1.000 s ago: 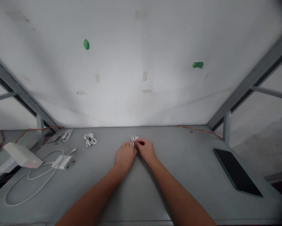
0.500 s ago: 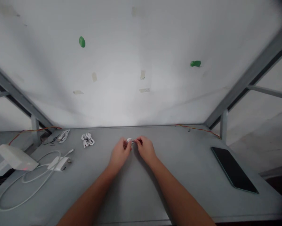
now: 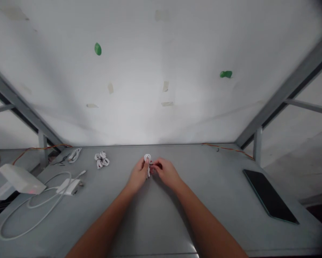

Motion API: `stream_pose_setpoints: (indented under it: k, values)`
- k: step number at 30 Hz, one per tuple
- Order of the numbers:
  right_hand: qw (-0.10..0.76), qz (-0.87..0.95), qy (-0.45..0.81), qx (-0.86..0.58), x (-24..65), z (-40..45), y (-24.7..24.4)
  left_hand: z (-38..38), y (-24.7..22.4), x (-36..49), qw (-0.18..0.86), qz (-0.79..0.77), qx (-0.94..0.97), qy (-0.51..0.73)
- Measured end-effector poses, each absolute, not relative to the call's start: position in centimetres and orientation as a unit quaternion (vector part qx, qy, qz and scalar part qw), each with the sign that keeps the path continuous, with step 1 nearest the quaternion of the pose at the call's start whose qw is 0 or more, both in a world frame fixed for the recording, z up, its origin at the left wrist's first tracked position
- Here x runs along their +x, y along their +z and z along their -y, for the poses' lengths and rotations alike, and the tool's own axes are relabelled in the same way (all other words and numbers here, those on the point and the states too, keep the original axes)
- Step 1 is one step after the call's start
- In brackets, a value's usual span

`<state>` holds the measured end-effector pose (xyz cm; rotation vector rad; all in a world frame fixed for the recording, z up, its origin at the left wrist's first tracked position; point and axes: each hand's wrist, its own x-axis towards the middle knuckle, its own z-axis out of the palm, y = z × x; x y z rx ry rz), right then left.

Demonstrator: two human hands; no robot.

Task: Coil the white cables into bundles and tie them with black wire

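Held cable point(image 3: 147, 157) white, its tie point(image 3: 150, 164) dark — tabletop point(image 3: 161, 222) plain grey — tablet point(image 3: 270, 196) black.

I see behind the grey surface point(image 3: 217, 179) a white wall point(image 3: 134, 122), bearing green patches point(image 3: 97, 49) and pale tape pieces point(image 3: 165, 86). Grey metal beams point(image 3: 273, 104) slope upward at both sides of the surface; the light is soft, rather dim.

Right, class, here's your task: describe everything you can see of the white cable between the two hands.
The white cable looks thin and plastic-coated, folded into a small bundle with a rounded loop at the far end and its narrow tail pointing back toward the person. The left hand grips it, thumb across it; the right hand pinches a thin dark strand at its side. Its end details are too small to make out.
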<state>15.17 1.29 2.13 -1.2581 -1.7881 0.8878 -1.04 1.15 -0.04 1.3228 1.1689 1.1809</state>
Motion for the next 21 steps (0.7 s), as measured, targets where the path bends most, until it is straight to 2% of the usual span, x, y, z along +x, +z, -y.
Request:
stream_pose_setpoints:
  k: [3, 11, 16, 21]
  values:
    - [0.372, 0.725, 0.286, -0.503, 15.4, -1.0, 2.3, -1.2, -0.2, -1.3, 0.524, -0.489, 0.513, 0.472]
    - [0.385, 0.724, 0.310, -0.482, 14.7, -0.6, 2.1, -0.3, 0.1, -0.5, 0.602, -0.441, 0.465, 0.476]
    - [0.382, 0.726, 0.300, -0.487, 14.9, -0.7, 1.8, 0.1, 1.1, -0.8, 0.689, -0.408, 0.390, 0.455]
    - [0.395, 0.683, 0.309, -0.531, 15.5, -1.3, 1.4, 0.4, 3.0, -1.7, 0.811, -0.301, 0.279, 0.417]
